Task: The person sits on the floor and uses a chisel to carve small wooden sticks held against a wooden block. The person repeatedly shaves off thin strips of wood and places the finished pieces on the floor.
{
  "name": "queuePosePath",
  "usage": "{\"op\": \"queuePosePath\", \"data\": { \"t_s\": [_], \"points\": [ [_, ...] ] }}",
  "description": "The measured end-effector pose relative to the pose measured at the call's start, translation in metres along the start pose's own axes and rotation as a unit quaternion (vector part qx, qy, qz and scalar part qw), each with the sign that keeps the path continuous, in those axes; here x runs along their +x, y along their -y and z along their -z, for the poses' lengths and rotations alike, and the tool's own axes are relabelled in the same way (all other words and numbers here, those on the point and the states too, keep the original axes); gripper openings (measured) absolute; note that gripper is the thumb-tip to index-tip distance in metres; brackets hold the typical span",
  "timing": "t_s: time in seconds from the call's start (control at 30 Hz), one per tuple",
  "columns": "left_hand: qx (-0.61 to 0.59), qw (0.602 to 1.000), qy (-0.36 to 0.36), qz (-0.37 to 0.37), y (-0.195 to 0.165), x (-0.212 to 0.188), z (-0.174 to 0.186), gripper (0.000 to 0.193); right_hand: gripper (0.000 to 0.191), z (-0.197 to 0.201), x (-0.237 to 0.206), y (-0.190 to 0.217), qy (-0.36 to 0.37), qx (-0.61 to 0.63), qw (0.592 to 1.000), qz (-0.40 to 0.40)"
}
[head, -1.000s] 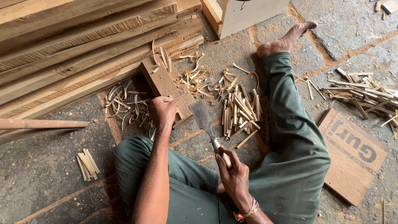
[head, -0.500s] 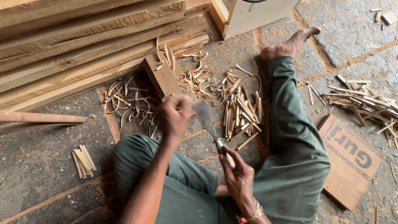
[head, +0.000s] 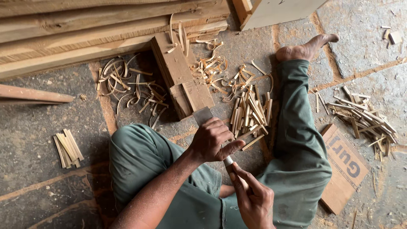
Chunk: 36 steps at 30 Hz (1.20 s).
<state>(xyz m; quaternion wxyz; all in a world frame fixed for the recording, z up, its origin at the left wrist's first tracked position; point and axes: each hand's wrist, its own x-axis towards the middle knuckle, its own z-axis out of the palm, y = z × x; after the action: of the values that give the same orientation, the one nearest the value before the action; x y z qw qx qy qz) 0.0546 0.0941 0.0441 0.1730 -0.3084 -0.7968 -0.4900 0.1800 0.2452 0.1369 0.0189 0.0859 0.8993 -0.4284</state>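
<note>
While left hand (head: 210, 140) covers blade (head: 202, 115), right hand (head: 254, 198) grip clenches hidden handle.

— What sort of place is this?
— A woodworking shop, floor level: stacked planks (head: 85, 29), curled shavings (head: 131, 87) and cut wooden strips (head: 250, 112) scattered on stone paving (head: 38, 123) beside a chopping block (head: 180, 74).

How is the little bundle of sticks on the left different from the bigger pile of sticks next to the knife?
The small bundle of sticks is a few pieces lying side by side, fanned out. The big pile of sticks holds many more, heaped and crossing at mixed angles. The small bundle lies alone on bare floor, apart from both hands; the big pile lies beside the left hand and the trouser leg. Both are pale, flat split wood.
</note>
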Motion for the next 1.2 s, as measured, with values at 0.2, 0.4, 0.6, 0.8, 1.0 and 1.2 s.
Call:
{"op": "queuePosePath", "data": {
  "t_s": [0.2, 0.4, 0.6, 0.8, 1.0, 1.2],
  "points": [
    [-0.013, 0.998, 0.031, 0.058, 0.002, 0.0, -0.004, 0.069, 0.03, 0.004, 0.003, 0.011, 0.017, -0.029, 0.999, -0.032],
    [0.003, 0.996, 0.059, 0.071, 0.004, 0.001, -0.006, 0.076, 0.024, 0.003, 0.001, 0.012, 0.026, -0.034, 0.998, -0.046],
    [0.053, 0.989, 0.107, 0.084, 0.011, 0.0, -0.01, 0.08, 0.018, -0.006, 0.002, 0.004, 0.029, -0.02, 0.999, 0.008],
    [0.096, 0.983, 0.133, 0.088, 0.041, 0.0, -0.018, 0.087, 0.012, -0.022, 0.017, -0.003, 0.044, -0.018, 0.999, 0.007],
    [0.131, 0.974, 0.17, 0.068, 0.076, -0.004, -0.026, 0.094, 0.014, -0.033, 0.031, -0.002, 0.046, -0.018, 0.998, 0.036],
    [0.178, 0.965, 0.182, 0.062, 0.13, 0.022, -0.014, 0.089, 0.014, -0.061, 0.072, 0.008, 0.041, -0.02, 0.998, 0.052]
  ]
}}
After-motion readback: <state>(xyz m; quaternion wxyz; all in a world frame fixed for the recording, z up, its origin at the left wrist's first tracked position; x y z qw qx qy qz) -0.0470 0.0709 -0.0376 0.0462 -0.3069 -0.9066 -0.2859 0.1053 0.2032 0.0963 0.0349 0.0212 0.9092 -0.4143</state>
